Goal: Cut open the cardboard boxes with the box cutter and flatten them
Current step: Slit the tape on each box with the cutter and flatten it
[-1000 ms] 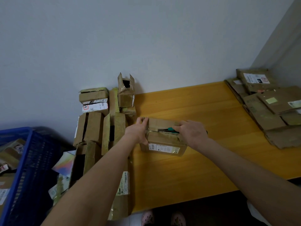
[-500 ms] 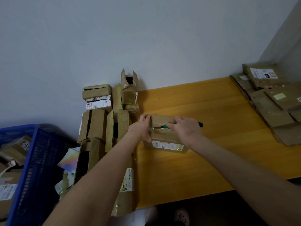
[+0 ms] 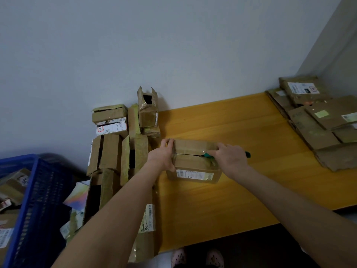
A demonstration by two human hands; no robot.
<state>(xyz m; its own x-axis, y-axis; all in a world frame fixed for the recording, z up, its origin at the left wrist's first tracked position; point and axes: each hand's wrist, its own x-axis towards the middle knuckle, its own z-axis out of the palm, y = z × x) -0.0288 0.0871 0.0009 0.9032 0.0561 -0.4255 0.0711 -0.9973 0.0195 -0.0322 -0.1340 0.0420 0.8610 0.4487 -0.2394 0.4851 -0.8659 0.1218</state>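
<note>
Head view: stacked boxes (image 3: 116,147) crowd our left, flattened cardboard (image 3: 316,128) lies right. Our left hand (image 3: 162,155) grips the taped box (image 3: 193,163) on the table (image 3: 231,200); our right hand (image 3: 229,158) holds the green cutter (image 3: 207,155) at its split seam.

Left grip (image 3: 164,156) clasping palm inward, right grip (image 3: 229,158) clenched palm down

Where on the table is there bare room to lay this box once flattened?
Bare table lies between the box and the near edge, and again between the right hand and the flattened cardboard, back to the wall. Crowded: the stacked boxes by the left hand, and the cardboard corner.
</note>
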